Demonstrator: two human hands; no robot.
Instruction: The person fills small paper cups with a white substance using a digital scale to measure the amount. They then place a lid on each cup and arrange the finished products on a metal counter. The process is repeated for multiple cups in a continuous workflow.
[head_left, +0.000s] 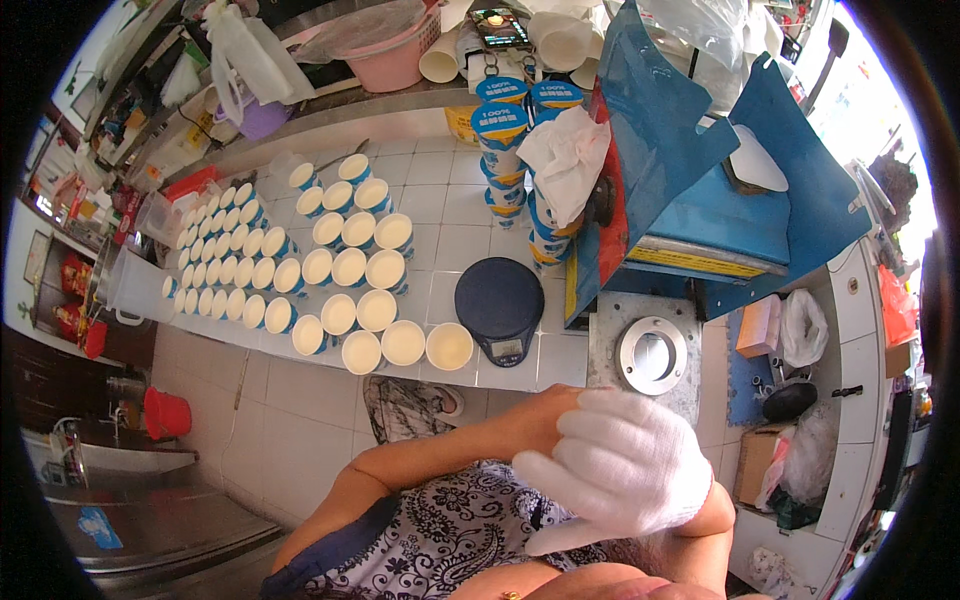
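A white knit glove covers my right hand (626, 465), held before my chest with fingers spread towards the left and nothing seen in it. Behind its fingers lies my bare left hand (556, 409), mostly hidden, so its grip cannot be made out. Beyond the hands are the round metal ring (652, 355) of a blue cup-sealing machine (720, 217) and a dark digital kitchen scale (499, 300). Rows of open paper cups with pale contents stand left of the scale; the nearest cup (449, 346) is beside it. Stacked cups with blue printed lids (499, 120) stand behind.
A crumpled white cloth (566, 161) rests on the stacked cups against the machine. On the back ledge are a pink basket (386, 64) and a phone (499, 28). A clear plastic jug (135, 281) stands at the tiled counter's left end; a red bucket (166, 412) is on the floor.
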